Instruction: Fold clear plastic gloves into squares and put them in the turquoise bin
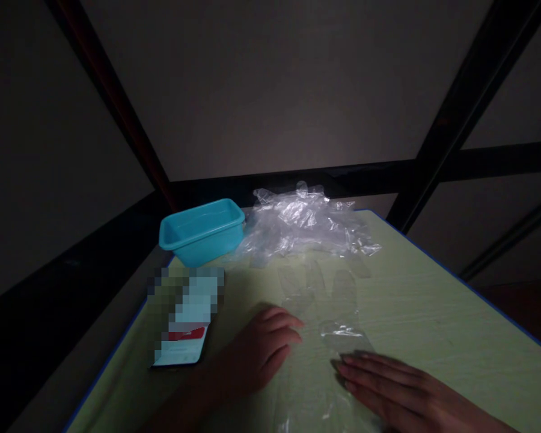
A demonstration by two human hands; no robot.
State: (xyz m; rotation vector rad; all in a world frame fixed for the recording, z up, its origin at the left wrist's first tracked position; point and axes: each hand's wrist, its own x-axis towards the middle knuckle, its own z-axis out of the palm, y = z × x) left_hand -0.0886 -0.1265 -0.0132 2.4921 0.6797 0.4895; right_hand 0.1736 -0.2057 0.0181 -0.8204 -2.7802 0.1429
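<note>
A clear plastic disposable glove (pixel 342 300) lies spread on the table, its fingers toward the far side. My right hand (pixel 392 388) rests flat at the glove's right side, fingers stretched out and close together, the fingertips on or just over the film. On the other side, my left hand (pixel 268 346) hovers at or touches the glove's left edge, with its fingers slightly apart and curved; nothing shows in it. Whether its fingertips touch the film, I cannot tell. Farther back is a heap of crumpled clear plastic gloves (pixel 302 219).
A turquoise plastic bin (pixel 207 240) stands at the table's back left corner, beside the heap. A phone (pixel 189 337) with a lit, partly blurred screen lies left of my left hand. The pale table (pixel 437 307) has a blue edge; a panelled wall (pixel 288 90) rises behind it.
</note>
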